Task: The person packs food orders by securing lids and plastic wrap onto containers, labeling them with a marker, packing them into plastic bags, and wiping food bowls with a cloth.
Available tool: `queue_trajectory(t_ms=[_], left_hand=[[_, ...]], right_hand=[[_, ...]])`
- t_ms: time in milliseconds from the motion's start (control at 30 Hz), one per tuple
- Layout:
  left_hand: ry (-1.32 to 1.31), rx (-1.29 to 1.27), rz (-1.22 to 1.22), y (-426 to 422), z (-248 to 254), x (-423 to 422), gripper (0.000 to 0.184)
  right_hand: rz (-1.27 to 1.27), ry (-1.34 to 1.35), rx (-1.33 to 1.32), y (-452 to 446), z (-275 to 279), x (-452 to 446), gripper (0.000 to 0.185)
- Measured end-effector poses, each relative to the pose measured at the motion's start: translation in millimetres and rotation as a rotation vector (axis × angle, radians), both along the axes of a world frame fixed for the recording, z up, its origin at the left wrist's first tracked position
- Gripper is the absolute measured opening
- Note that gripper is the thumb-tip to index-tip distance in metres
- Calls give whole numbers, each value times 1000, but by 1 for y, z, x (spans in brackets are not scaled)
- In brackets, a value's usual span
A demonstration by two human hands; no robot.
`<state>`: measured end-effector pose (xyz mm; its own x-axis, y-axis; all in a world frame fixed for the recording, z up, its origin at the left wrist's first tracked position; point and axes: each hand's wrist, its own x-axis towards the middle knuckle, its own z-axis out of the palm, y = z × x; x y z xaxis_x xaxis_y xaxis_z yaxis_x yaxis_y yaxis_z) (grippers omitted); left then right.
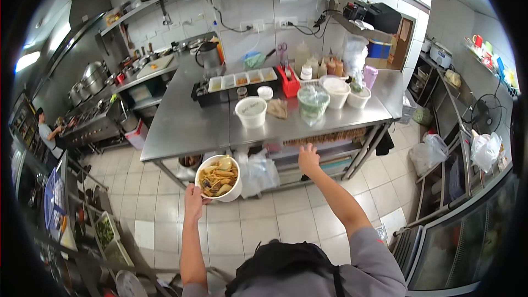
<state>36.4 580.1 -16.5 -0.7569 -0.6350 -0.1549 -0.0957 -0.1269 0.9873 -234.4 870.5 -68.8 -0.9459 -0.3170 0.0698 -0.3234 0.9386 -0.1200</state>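
Note:
My left hand [194, 201] grips the rim and side of a white takeaway bowl [234, 191], in front of the counter's near edge. Noodles with pale chunks [219, 176] fill the bowl, which is tilted towards me. My right hand [309, 158] reaches forward, holding nothing that I can see, fingers loosely apart. It is at the front of the steel counter, beside a lower shelf with a row of brown items [324, 136] that I cannot make out. A clear plastic bag [258, 173] hangs between my hands.
On the steel counter [190, 124] stand a white tub [251, 113], a bagged bowl of greens [313, 103], a red holder [288, 81], sauce bottles [331, 67] and a topping tray [242, 80]. A co-worker [48, 135] stands by the stove at far left. A glass-door fridge [467, 242] is at right.

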Motion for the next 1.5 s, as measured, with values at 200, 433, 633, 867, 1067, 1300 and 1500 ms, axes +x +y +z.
queue_trajectory(t_ms=[200,433,633,867,1067,1300,1500], left_hand=[[86,-26,69,-78,28,-103,12],[61,56,64,-154,4,-187,9],[-48,19,-5,-209,-10,-226,12],[-107,-66,-113,-270,-14,-249,11],[47,-1034,37,-276,1,-239,9],[110,-306,-672,-91,4,-263,33],[96,-597,-509,-93,-13,-290,34]], right_hand=[[1,179,113,-100,18,-164,47],[300,325,197,-148,-42,-271,46],[401,289,489,-154,-35,-256,33],[398,115,128,-132,-21,-227,20],[1,573,-371,-150,-20,-157,13],[-69,-346,-946,-181,47,-62,19],[365,7,-1100,-240,28,-47,25]])
